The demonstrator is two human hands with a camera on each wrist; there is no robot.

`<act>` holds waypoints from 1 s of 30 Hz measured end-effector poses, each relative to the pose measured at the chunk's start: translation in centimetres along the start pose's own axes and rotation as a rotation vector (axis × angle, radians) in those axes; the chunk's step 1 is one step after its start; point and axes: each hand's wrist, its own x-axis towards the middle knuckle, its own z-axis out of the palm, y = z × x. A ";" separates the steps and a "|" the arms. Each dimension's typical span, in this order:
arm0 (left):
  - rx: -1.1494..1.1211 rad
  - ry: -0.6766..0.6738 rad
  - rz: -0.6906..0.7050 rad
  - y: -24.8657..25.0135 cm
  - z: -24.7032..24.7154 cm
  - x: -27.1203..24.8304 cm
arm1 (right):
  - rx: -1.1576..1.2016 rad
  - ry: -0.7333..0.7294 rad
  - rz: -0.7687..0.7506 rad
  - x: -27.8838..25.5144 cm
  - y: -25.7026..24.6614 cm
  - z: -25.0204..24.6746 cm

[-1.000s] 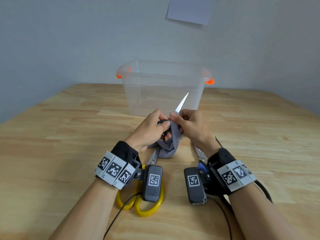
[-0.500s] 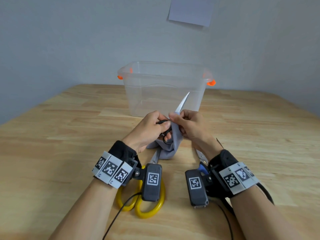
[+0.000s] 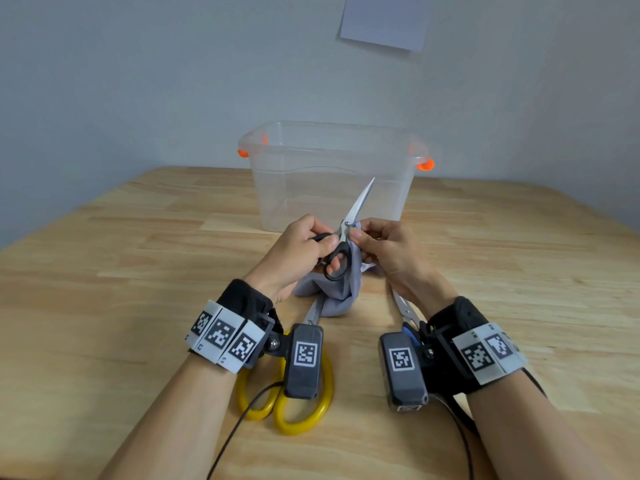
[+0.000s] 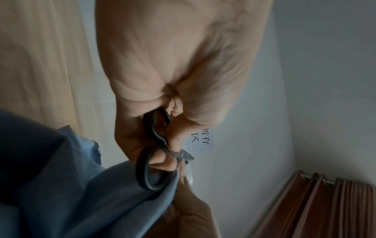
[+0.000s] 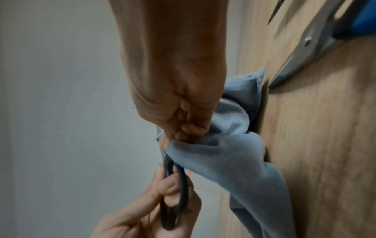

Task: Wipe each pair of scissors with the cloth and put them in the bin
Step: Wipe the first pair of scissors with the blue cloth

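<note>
My left hand point(image 3: 304, 251) grips the black handles of a pair of scissors point(image 3: 341, 249), blades angled up toward the clear bin point(image 3: 332, 174) standing behind on the wooden table point(image 3: 104, 271). My right hand point(image 3: 391, 251) pinches the grey-blue cloth point(image 3: 334, 294) against the scissors' pivot. Yellow-handled scissors point(image 3: 301, 407) and blue-handled scissors point(image 3: 405, 313) lie beneath my wrists.

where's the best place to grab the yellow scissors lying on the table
By the yellow scissors handle loops, coming from above on the near side. They lie flat, loops toward the person and blades pointing away under the cloth, so the loops are the exposed, blunt part. The left wrist camera partly hides them.
</note>
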 end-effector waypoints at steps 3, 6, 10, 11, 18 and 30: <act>-0.041 0.031 0.000 0.0 -0.1 0.1 | -0.004 0.022 0.008 0.1 0.0 0.0; -0.045 0.075 0.008 -0.2 -0.1 0.4 | 0.013 0.014 0.017 0.0 0.0 -0.1; -0.008 0.082 0.015 -0.5 -0.1 0.5 | 0.031 0.019 0.024 0.0 0.1 -0.3; -0.005 0.079 0.015 -0.5 -0.1 0.5 | 0.036 0.019 0.027 0.1 0.1 -0.3; -0.024 0.114 0.006 -0.7 -0.1 0.6 | 0.081 -0.001 0.045 0.0 0.0 -0.3; 0.132 0.102 0.084 -0.7 -0.1 0.4 | -0.081 0.065 0.042 -0.3 -0.5 0.3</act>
